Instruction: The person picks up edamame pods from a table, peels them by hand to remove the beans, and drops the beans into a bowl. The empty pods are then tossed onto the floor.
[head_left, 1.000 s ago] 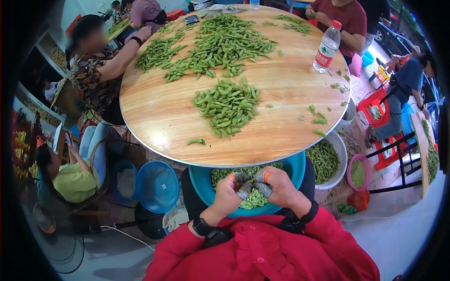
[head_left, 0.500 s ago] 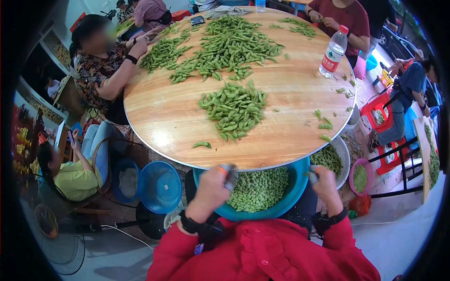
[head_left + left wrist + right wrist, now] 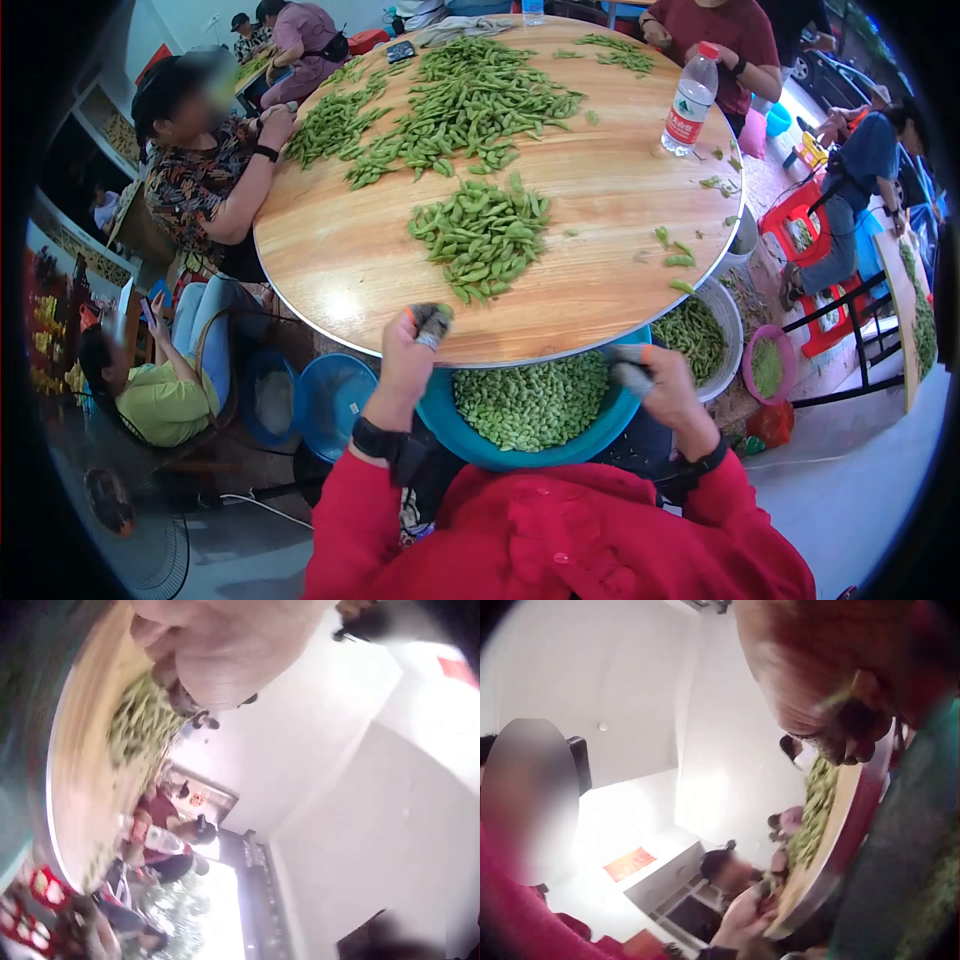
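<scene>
My left hand (image 3: 402,362) is over the table's near edge, thumb and fingertips in grey covers with an orange band. It pinches a green edamame pod (image 3: 446,311), of which only a bit shows. Beyond it lies a small heap of edamame pods (image 3: 480,240). My right hand (image 3: 672,388), blurred, hovers at the right rim of the teal basin (image 3: 432,412), fingers pointing left and loosely bent, with nothing visible between them. Shelled green beans (image 3: 530,405) fill the basin's bottom. In the right wrist view, the left hand (image 3: 742,915) shows at the wooden table's edge.
A larger pod pile (image 3: 470,110) covers the far part of the round table (image 3: 590,270). A water bottle (image 3: 690,100) stands at its right. Below are a white basket of pods (image 3: 735,320), a pink basin (image 3: 768,365) and blue basins (image 3: 335,400). Other people sit around.
Both hands were together over the basin, then parted. My left hand has moved up to the table and taken the lone pod. My right hand went out to the right and is back toward the basin.
</scene>
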Available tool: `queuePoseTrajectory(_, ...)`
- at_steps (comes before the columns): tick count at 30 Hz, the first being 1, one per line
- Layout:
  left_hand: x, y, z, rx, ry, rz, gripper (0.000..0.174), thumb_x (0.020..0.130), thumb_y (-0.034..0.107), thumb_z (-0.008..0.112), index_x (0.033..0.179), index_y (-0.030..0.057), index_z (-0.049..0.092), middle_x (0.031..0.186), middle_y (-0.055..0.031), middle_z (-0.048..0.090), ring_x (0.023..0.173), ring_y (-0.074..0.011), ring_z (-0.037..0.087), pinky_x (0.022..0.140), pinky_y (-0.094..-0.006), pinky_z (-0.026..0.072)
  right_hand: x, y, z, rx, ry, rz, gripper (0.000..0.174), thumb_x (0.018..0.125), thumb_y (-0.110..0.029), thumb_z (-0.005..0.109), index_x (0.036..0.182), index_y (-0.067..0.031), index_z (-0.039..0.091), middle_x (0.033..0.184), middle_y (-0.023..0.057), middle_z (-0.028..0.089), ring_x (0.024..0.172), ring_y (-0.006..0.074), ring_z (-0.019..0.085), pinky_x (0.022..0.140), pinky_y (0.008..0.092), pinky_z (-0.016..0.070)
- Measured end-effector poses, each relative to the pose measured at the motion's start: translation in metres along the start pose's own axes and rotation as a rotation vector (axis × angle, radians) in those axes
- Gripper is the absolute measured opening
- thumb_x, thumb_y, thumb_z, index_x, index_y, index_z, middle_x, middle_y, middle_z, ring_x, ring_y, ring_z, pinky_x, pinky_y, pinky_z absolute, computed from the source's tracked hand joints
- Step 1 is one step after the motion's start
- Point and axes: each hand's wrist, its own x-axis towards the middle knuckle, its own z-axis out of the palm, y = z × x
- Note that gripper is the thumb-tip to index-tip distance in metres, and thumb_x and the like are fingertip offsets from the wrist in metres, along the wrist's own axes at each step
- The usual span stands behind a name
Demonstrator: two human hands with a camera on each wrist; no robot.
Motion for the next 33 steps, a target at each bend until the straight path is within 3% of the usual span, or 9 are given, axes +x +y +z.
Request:
queuePoseTrajectory(3,-0.034,0.020,0.037,-0.281,-0.137,-0.186,0.009,0.080,0.001,0.056,0.089,0.0021,0.058,0.078,0.0003,0.059,0.071,-0.0066,0.053,0.065,-0.0204,0.0431,0.016,-0.019,0.034,0.209,-0.218,0.116,0.027,0.078,-0.006,0.057,0.103,-0.0001,0.055,0.079,0.0048,0.060,0.072,0.0098,0.053,0.066,0.0232,0.0435)
queuePoseTrajectory(5,-0.049,0.015,0.058,-0.168,-0.217,0.060,0.011,0.079,0.001,0.058,0.089,0.0023,0.059,0.077,0.0020,0.058,0.068,-0.0051,0.051,0.062,-0.0197,0.0427,0.024,-0.016,0.058,0.364,-0.277,0.027,0.025,0.078,-0.007,0.057,0.102,0.0001,0.055,0.077,0.0035,0.059,0.071,0.0093,0.052,0.065,0.0227,0.0429)
queuePoseTrajectory(8,-0.056,0.019,0.064,-0.098,-0.276,0.023,0.016,0.078,0.007,0.062,0.094,0.0019,0.059,0.075,0.0028,0.056,0.068,-0.0048,0.052,0.062,-0.0191,0.0427,0.024,-0.021,0.064,0.404,-0.268,0.056,0.023,0.078,-0.009,0.057,0.099,0.0003,0.055,0.075,0.0026,0.058,0.070,0.0088,0.052,0.066,0.0217,0.0422)
queuePoseTrajectory(11,-0.043,0.015,0.051,0.021,-0.178,0.112,0.020,0.078,0.010,0.063,0.096,0.0016,0.058,0.069,0.0039,0.052,0.065,-0.0073,0.052,0.058,-0.0212,0.0427,0.013,0.012,0.039,0.350,-0.110,-0.063,0.018,0.080,-0.010,0.054,0.095,-0.0002,0.056,0.075,0.0038,0.059,0.068,0.0091,0.052,0.061,0.0216,0.0426)
queuePoseTrajectory(13,-0.021,0.018,0.037,0.199,-0.019,0.244,0.022,0.077,0.013,0.064,0.095,0.0016,0.058,0.063,0.0025,0.052,0.060,-0.0092,0.052,0.055,-0.0220,0.0422,0.006,0.009,0.007,0.664,0.259,0.295,0.013,0.082,-0.009,0.051,0.092,-0.0021,0.056,0.074,0.0054,0.058,0.065,0.0111,0.053,0.054,0.0224,0.0422)
queuePoseTrajectory(18,0.024,0.015,0.021,1.021,0.059,0.181,0.029,0.074,0.028,0.064,0.083,0.0017,0.057,0.063,-0.0116,0.058,0.059,-0.0276,0.058,0.054,-0.0358,0.0446,-0.015,0.055,-0.047,1.081,0.587,0.316,0.014,0.084,-0.011,0.050,0.094,-0.0024,0.055,0.075,0.0047,0.056,0.062,0.0113,0.052,0.048,0.0181,0.0370)
queuePoseTrajectory(22,0.038,0.011,0.019,1.178,0.022,0.205,0.030,0.074,0.032,0.062,0.074,0.0025,0.056,0.065,-0.0130,0.060,0.063,-0.0315,0.059,0.055,-0.0400,0.0447,-0.016,0.037,-0.027,0.822,0.421,0.250,0.016,0.083,-0.012,0.053,0.094,-0.0008,0.057,0.075,0.0029,0.057,0.062,0.0085,0.050,0.050,0.0167,0.0363)
queuePoseTrajectory(27,0.011,0.015,0.014,0.697,-0.001,0.206,0.018,0.075,0.017,0.062,0.081,0.0012,0.058,0.067,-0.0132,0.061,0.062,-0.0305,0.059,0.055,-0.0370,0.0460,0.000,0.000,0.014,0.369,0.039,0.168,0.020,0.083,-0.013,0.054,0.096,0.0004,0.059,0.081,-0.0007,0.059,0.074,0.0064,0.051,0.068,0.0212,0.0417)
queuePoseTrajectory(33,-0.050,0.035,0.041,0.570,-0.111,0.486,0.016,0.072,0.002,0.061,0.088,-0.0016,0.058,0.074,-0.0160,0.060,0.066,-0.0297,0.060,0.060,-0.0314,0.0476,0.024,-0.033,0.055,0.574,-0.220,0.192,0.020,0.083,-0.011,0.052,0.098,0.0008,0.058,0.084,-0.0020,0.057,0.077,0.0062,0.049,0.069,0.0211,0.0404)
